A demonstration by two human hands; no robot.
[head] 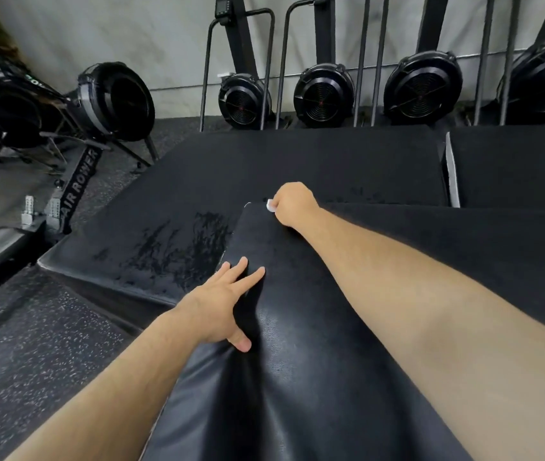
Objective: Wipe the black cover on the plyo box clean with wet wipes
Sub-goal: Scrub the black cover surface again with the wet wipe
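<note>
you're mid-wipe, working the far corner of the black cover (pixel 314 344), the smooth, leather-like sheet that runs from the bottom of the view up over the nearest plyo box. your right hand (pixel 292 202) is curled at that corner, its fingers pinching a small white wet wipe (pixel 270 206) against the cover's edge (only a scrap shows past the knuckles, so i cannot tell how much is bunched inside). your left hand (pixel 223 304) lies flat on the cover's left edge, fingers (pixel 251 277) straight and slightly spread, thumb resting lower on the fold, steadying the sheet.

i see no damp marks on the near stretch of the cover, so much of it looks not yet wiped. the next move probably calls for drawing the wipe back toward you in overlapping strokes, with the left hand holding the sheet taut so it doesn't ripple or slide.

counted: two hands, one wipe, one cover. a lower black pad (pixel 178 254) just left of the cover carries damp streaks. four upright rower fans (pixel 322 94) stand along the wall, and two more machines sit at far left.
</note>
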